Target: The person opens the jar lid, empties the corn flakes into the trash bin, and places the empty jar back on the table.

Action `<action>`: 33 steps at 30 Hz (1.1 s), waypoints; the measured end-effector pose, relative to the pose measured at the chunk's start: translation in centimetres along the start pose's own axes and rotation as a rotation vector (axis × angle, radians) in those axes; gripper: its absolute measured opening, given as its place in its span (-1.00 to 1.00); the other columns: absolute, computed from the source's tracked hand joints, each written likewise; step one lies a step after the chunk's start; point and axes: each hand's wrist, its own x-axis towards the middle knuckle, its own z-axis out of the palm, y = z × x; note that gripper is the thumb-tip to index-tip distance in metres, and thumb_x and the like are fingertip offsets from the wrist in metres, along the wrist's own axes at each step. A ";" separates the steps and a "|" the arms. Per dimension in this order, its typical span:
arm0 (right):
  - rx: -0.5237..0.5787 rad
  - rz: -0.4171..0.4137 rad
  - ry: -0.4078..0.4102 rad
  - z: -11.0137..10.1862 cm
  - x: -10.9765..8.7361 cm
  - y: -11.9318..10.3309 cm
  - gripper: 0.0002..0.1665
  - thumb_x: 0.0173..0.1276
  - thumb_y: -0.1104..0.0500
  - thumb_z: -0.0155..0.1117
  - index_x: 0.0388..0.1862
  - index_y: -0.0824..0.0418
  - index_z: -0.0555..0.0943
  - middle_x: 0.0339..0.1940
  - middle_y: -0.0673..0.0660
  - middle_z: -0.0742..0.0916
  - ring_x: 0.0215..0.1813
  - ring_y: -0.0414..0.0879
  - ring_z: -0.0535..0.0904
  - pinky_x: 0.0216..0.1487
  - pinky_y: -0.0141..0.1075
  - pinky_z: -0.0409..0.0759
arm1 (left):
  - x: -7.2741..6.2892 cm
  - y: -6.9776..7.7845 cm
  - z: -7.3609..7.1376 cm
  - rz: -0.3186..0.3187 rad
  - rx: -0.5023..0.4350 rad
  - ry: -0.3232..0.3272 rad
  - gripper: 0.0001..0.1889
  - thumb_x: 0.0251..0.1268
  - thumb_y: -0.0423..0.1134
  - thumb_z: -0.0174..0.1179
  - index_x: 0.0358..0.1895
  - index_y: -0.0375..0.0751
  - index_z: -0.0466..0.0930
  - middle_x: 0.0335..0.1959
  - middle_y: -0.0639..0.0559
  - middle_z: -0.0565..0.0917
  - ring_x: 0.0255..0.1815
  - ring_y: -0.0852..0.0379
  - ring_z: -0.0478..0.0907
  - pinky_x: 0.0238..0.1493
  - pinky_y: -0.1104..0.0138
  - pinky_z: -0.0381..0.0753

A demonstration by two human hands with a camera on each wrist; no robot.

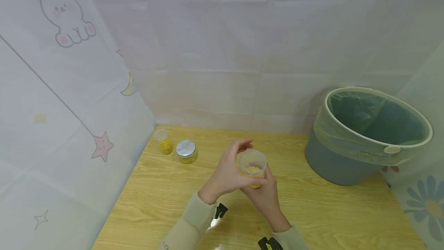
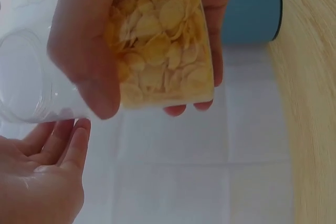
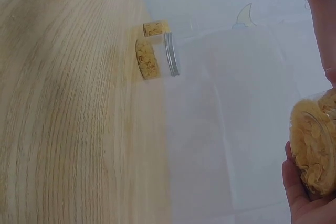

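A clear plastic jar part-filled with yellow flakes is held up above the table between both hands. My left hand curves round the jar's upper part; in the left wrist view its fingertips touch the jar's side near the rim. Lower down, my right hand grips the jar's body, its thumb lying across one side and fingers round the other. Through the clear base, flakes show in the right wrist view. Whether a clear lid covers the jar's mouth, I cannot tell.
At the table's back left stand a jar with a silver lid and a smaller clear container, both with yellow contents. A grey-blue bin with a plastic liner stands at the right. Printed white sheets hang behind the wooden table.
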 end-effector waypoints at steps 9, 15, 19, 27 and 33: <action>0.002 0.033 0.004 -0.1 0.1 -0.1 -0.16 0.11 0.29 0.64 0.35 0.15 0.45 0.13 0.06 0.68 0.15 0.00 0.61 0.09 -0.24 0.59 | 0.3 -0.4 -1.2 0.150 0.003 -0.086 -0.21 0.12 -0.21 0.49 0.46 -0.14 0.36 0.32 0.04 0.48 0.33 0.07 0.42 0.33 0.08 0.41; 0.015 0.065 0.005 -0.1 0.1 -0.1 -0.19 0.10 0.33 0.61 0.32 0.13 0.46 0.09 0.05 0.69 0.10 -0.04 0.62 0.00 -0.20 0.63 | 0.4 -0.3 -1.3 0.133 0.034 -0.101 -0.36 0.19 -0.14 0.44 0.36 -0.07 0.48 0.27 0.10 0.52 0.27 0.12 0.46 0.30 0.15 0.43; 0.013 0.067 0.009 -0.1 -0.1 0.1 -0.18 0.11 0.35 0.59 0.34 0.11 0.46 0.08 0.05 0.69 0.06 -0.05 0.63 -0.04 -0.19 0.64 | 0.4 -0.1 -1.2 0.078 0.053 -0.069 -0.40 0.12 -0.08 0.53 0.25 0.01 0.53 0.18 0.23 0.54 0.21 0.22 0.48 0.28 0.15 0.45; 0.021 0.042 -0.001 0.0 -0.2 0.1 -0.21 0.11 0.33 0.60 0.31 0.14 0.47 0.05 0.03 0.69 -0.01 -0.04 0.64 -0.07 -0.19 0.66 | 0.5 0.1 -1.1 0.022 0.077 0.060 -0.26 -0.23 -0.02 0.72 0.08 0.02 0.50 -0.03 0.23 0.54 0.03 0.20 0.47 0.09 0.14 0.49; 0.045 0.118 0.015 0.1 -0.6 0.1 -0.16 0.05 0.35 0.64 0.32 0.12 0.47 -0.02 0.00 0.71 -0.11 -0.04 0.68 -0.19 -0.17 0.70 | 0.5 -0.1 -1.3 0.083 0.093 0.156 -0.37 -0.13 -0.08 0.68 0.06 -0.03 0.57 -0.27 0.12 0.43 -0.17 0.12 0.37 -0.11 0.19 0.39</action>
